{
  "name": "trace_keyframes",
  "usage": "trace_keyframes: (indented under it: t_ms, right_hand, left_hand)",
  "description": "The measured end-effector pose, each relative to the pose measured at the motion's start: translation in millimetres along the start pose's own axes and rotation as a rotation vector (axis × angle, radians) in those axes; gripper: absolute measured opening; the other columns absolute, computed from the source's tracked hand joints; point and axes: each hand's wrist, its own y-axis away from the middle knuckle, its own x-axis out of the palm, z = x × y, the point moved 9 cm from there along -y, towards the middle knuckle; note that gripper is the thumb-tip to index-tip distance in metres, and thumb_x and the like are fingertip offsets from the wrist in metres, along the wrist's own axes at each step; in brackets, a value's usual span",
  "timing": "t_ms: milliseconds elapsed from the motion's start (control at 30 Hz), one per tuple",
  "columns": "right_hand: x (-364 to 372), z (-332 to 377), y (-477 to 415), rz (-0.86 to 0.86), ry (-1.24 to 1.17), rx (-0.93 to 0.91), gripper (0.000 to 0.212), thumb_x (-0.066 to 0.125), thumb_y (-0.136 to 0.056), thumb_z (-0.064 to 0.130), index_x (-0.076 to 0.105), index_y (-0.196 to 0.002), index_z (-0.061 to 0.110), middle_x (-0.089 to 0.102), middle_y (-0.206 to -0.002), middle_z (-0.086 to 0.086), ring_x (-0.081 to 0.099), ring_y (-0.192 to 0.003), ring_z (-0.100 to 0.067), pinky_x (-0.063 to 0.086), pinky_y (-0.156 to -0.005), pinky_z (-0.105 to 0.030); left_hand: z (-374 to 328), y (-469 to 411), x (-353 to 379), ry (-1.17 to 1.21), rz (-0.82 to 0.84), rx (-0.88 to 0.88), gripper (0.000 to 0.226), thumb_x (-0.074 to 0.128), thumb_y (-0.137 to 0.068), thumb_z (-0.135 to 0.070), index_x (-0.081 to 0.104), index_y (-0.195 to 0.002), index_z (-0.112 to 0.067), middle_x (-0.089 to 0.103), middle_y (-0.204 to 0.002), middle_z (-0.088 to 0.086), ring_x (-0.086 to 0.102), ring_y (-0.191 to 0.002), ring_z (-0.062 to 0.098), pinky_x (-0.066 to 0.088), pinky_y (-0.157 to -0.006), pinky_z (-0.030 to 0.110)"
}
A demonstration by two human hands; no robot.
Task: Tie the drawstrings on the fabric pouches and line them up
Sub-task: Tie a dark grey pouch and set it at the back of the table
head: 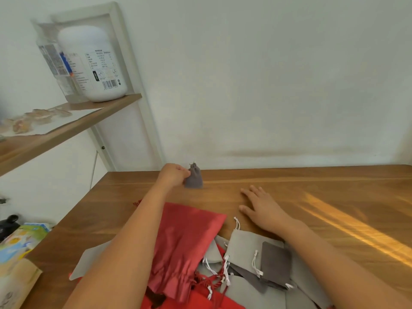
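My left hand [175, 175] reaches to the far left of the wooden table [334, 197] and pinches a small dark grey pouch [194, 178], which stands with its gathered top up near the wall. My right hand [260, 207] lies flat on the table with its fingers spread, holding nothing. Close to me lies a pile of pouches: a large red pouch [185, 244] with a gathered mouth, light grey pouches [243, 246] with white drawstrings, and a dark grey pouch [275, 262]. My left forearm crosses over part of the pile.
A wooden shelf [73, 123] on the left carries a white plastic jar [93, 63] and a clear bottle [53, 61]. Colourful packets [20, 244] lie left of the table edge. A white wall stands right behind the table.
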Motion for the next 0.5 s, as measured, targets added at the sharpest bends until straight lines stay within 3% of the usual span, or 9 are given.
trace_keyframes:
  t_ms: [200, 300, 500]
  right_hand:
    - [9.3, 0.3, -2.4, -0.08, 0.167, -0.034, 0.076, 0.002, -0.089, 0.064, 0.008, -0.154, 0.025, 0.004, -0.162, -0.008, 0.002, -0.149, -0.025, 0.002, -0.119, -0.036]
    - [9.1, 0.9, -2.7, -0.103, 0.194, -0.034, 0.059, 0.018, -0.102, 0.05, 0.006, -0.154, 0.025, 0.003, -0.162, -0.008, 0.001, -0.149, -0.025, 0.001, -0.118, -0.035]
    - [9.5, 1.7, -2.5, -0.105, 0.203, -0.038, 0.058, 0.02, -0.102, 0.048, 0.007, -0.154, 0.025, 0.003, -0.162, -0.008, 0.002, -0.149, -0.025, 0.002, -0.119, -0.036]
  left_hand:
    - [32.0, -39.9, 12.7, -0.12, 0.028, -0.038, 0.01, 0.064, -0.082, -0.006, 0.058, -0.076, -0.011, 0.054, -0.08, 0.008, 0.048, -0.076, 0.017, 0.034, -0.058, 0.026]
    - [34.6, -51.2, 10.2, -0.168, 0.021, -0.022, 0.006, 0.069, -0.077, -0.007, 0.063, -0.076, -0.01, 0.057, -0.077, 0.009, 0.05, -0.073, 0.018, 0.038, -0.065, 0.026]
    - [34.2, -51.6, 3.5, -0.318, -0.005, -0.005, 0.006, 0.069, -0.076, -0.011, 0.068, -0.075, -0.005, 0.058, -0.073, 0.008, 0.053, -0.071, 0.018, 0.04, -0.064, 0.026]
